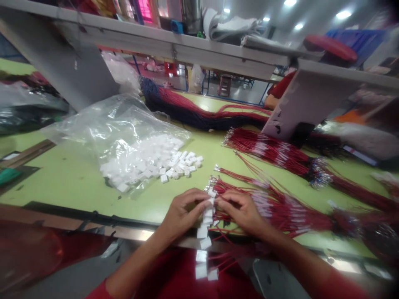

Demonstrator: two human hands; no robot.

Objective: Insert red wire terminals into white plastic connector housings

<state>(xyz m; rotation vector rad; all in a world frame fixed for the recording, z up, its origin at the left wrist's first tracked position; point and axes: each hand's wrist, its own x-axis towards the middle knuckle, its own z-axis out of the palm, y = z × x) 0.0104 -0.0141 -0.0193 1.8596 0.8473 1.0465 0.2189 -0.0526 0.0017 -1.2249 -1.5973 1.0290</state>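
White connector housings (pixel 204 226) in hanging chain, near table edge, long axis pointing near and down; left hand (pixel 183 211) and right hand (pixel 240 211) narrow, pinching top housing and red wires (pixel 232 187); wires could tangle, or chain slip if grip loosens; plastic bag (pixel 124 124) of housings far left on green table (pixel 70 182).

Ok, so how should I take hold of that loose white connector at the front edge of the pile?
Pinch the white connector across its two longer sides, coming down from above on the side nearest you. It sits slightly apart from the pile on the green table, so fingertips should reach both sides. It looks flat, though it's small to tell.
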